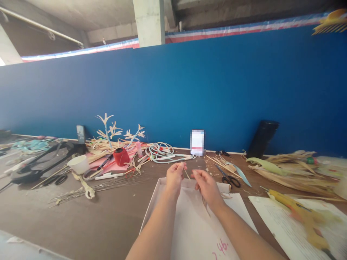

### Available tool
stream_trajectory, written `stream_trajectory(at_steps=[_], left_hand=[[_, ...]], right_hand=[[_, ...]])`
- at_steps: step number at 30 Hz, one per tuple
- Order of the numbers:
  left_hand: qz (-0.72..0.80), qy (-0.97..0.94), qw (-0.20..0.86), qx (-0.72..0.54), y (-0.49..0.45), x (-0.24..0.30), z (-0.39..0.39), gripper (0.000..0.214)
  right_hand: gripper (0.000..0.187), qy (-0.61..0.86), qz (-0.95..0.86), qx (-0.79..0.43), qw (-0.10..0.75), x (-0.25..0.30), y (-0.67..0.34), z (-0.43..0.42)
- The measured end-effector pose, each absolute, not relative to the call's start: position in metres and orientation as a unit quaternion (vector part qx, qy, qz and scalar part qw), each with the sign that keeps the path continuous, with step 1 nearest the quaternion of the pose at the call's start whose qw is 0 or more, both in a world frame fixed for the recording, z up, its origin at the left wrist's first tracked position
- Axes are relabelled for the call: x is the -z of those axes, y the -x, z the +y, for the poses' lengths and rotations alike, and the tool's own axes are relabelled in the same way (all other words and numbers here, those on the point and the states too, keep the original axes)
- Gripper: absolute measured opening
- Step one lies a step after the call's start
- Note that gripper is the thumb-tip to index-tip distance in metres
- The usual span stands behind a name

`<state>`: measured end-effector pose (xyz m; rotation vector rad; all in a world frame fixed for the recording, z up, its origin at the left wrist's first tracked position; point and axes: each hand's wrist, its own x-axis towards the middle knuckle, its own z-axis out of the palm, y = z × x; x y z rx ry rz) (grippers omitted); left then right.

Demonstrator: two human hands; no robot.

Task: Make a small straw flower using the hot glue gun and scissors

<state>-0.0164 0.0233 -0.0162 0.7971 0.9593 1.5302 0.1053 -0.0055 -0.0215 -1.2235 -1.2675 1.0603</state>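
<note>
Above the far edge of a shallow white box lid [187,224], both my hands are close together. My left hand [175,177] pinches the upper end of a thin pale strip [187,174] between thumb and fingertips. Just to its right, my right hand [207,186] has its fingers curled, its fingertips beside the strip's lower end. A narrow strip of dried husk [206,206] hangs below the right palm, seemingly held in it; the grip itself is hidden. Pink handwriting marks the white surface under my right forearm.
Black scissors [231,180] and thin sticks [222,165] lie beyond my right hand. On papers at right rests a yellow glue gun [298,213], near dried husks [287,173]. Leftward are a red thread spool [121,157], white cup [78,165] and wires [100,187]. A phone [197,142] leans against the blue partition [162,90].
</note>
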Motion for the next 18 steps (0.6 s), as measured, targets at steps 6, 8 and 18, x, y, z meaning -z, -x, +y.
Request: stream_trajectory(at_steps=[6,8,18], left_hand=[[0.395,-0.343,0.581,-0.624,0.0132,0.0142,0.0195,0.038],[0.395,-0.353,0.582,-0.618,0.0118,0.0150,0.0187,0.038],[0.407,-0.371,0.585,-0.595,0.0073,0.0161,0.0163,0.036]], right_hand=[[0.041,0.488,-0.442,-0.538,0.527,0.0216,-0.1102,-0.0006],[0.039,0.475,-0.434,-0.565,0.516,0.0200,-0.1094,-0.0020],[0.038,0.454,-0.480,-0.582,0.474,0.0216,-0.1090,-0.0049]])
